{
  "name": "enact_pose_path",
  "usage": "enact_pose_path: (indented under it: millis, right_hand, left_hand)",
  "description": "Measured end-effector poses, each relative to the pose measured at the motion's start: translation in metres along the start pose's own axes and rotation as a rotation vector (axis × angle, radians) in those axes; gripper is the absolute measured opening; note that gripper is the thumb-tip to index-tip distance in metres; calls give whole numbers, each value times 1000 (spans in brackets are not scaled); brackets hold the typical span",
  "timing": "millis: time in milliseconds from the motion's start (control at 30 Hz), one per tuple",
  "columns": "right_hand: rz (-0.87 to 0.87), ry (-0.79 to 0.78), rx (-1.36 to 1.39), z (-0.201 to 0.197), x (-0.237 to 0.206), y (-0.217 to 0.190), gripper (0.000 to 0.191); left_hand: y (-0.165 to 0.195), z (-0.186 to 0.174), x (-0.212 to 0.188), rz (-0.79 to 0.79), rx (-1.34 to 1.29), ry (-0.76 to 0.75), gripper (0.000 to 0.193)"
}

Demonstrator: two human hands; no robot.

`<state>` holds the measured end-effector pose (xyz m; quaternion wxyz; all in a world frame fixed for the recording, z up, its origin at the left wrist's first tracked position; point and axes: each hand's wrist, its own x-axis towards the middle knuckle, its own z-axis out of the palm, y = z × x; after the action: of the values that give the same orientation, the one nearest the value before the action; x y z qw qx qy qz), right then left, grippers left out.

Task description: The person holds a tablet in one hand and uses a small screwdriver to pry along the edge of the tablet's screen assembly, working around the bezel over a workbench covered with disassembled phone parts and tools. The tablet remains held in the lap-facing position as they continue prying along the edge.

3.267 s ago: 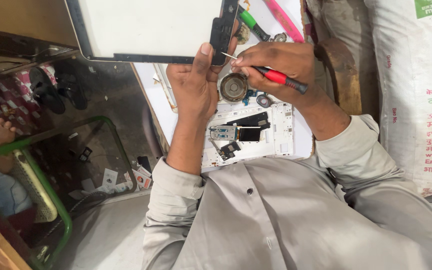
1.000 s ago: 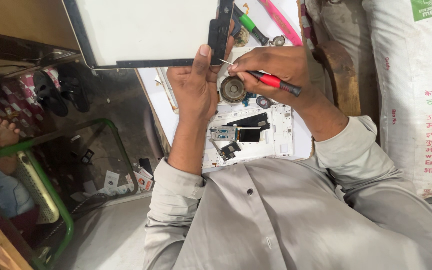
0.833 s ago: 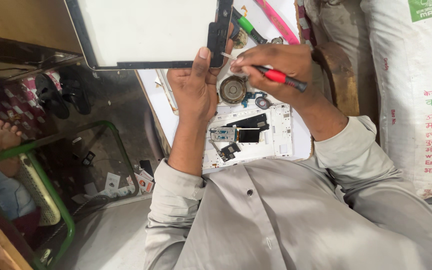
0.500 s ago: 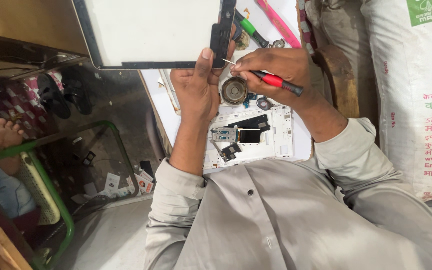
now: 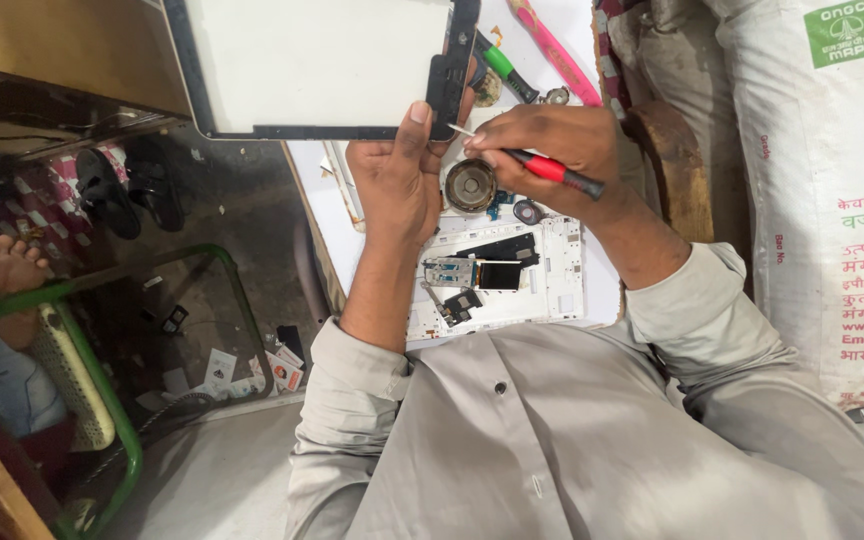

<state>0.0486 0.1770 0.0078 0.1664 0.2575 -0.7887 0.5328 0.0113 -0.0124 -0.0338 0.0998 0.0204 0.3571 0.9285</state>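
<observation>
Your left hand (image 5: 399, 185) holds the big flat panel (image 5: 322, 65), white-faced with a black frame, up in front of you; the grip is closed on its lower right corner, thumb pressed against the black edge strip (image 5: 449, 70). Your right hand (image 5: 542, 140) is closed around a red-handled screwdriver (image 5: 542, 168), its thin metal tip touching that same strip just beside your thumb. So the work in hand looks to be on the panel's edge, and the panel itself is already lifted clear of the rest.

Below your hands, on the white bench (image 5: 562, 40), lies the opened white housing (image 5: 512, 285) with a small circuit board (image 5: 450, 272) and a dark component (image 5: 500, 275) exposed inside it. A round speaker (image 5: 470, 185) sits just above the housing, apart from it. By that, the device appears well into disassembly: shell opened, panel separated, some parts out. Whether anything is coming off the strip you cannot tell from here; the tip's contact spot is too small to read.

A green-handled tool (image 5: 497, 62) and a pink one (image 5: 555, 52) lie beyond, untouched.
</observation>
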Motion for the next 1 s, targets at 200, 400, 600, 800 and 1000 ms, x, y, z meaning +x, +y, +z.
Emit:
enact_pose_path:
  millis: [200, 400, 600, 800, 1000]
  right_hand:
    - [205, 327, 446, 4, -19, 21, 16]
    - [215, 443, 533, 8, -24, 30, 25]
    - [36, 362, 234, 13, -12, 19, 30]
    - [65, 311, 175, 11, -6, 18, 26]
    - [-28, 218, 3, 8, 5, -4, 24]
  left_hand:
    - [13, 4, 5, 23, -135, -29, 42]
    - [24, 6, 5, 50, -249, -9, 48]
    - [37, 21, 2, 91, -161, 9, 53]
    - [43, 35, -1, 112, -134, -12, 57]
    - [29, 27, -6, 138, -49, 17, 52]
